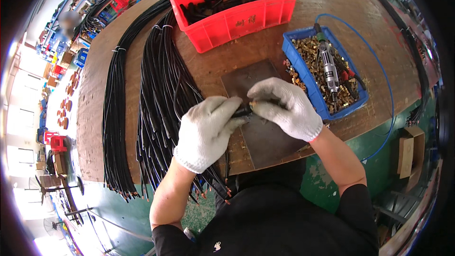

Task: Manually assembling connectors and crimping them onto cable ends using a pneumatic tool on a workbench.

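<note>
My left hand (206, 130), in a white knitted glove, is closed with thumb and fingers around a black cable end (242, 112). My right hand (286, 109), gloved alike, pinches a small brass-coloured fitting (252, 105) against the tip of that cable. Both hands meet over a dark flat plate (270, 142) on the wooden table. Beside my left hand lies a tied bundle of black cables (163, 85) with copper-coloured ends near the table's front edge. How far the fitting sits on the cable is hidden by my fingers.
A red bin (237, 23) of black parts stands at the back. To the right, a blue tray (303, 73) holds many brass fittings and an air tool (328, 66) with a blue hose (384, 66). A second cable bundle (115, 114) lies farther left. An open carton (410, 154) is on the green floor.
</note>
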Demonstrator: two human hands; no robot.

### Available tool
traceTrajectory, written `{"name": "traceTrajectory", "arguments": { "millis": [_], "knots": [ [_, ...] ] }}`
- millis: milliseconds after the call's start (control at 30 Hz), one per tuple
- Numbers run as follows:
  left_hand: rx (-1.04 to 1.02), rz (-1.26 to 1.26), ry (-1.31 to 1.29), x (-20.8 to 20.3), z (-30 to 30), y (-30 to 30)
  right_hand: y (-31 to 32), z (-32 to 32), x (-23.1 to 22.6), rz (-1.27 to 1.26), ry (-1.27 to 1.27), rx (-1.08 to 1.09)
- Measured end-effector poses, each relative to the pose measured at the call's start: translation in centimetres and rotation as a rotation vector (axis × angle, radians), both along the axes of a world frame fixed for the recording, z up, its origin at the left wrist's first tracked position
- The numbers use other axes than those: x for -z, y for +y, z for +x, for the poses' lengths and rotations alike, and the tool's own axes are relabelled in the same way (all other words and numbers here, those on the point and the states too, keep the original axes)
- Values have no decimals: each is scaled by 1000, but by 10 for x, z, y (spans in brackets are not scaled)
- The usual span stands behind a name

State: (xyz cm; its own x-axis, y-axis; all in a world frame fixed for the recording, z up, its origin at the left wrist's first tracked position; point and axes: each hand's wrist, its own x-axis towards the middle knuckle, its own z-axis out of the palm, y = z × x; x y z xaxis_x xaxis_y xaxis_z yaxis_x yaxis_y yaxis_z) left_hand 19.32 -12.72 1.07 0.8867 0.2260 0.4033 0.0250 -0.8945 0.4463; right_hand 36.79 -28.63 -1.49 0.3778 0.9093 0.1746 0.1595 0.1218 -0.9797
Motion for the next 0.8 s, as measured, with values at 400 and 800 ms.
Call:
{"name": "traceTrajectory", "arguments": {
  "millis": [400,800],
  "knots": [
    [-153,-3,-11,14,22,8,74,38,28,-115,425,296],
    [2,-1236,-220,92,111,71,117,34,97,-190,593,496]
  ]
}}
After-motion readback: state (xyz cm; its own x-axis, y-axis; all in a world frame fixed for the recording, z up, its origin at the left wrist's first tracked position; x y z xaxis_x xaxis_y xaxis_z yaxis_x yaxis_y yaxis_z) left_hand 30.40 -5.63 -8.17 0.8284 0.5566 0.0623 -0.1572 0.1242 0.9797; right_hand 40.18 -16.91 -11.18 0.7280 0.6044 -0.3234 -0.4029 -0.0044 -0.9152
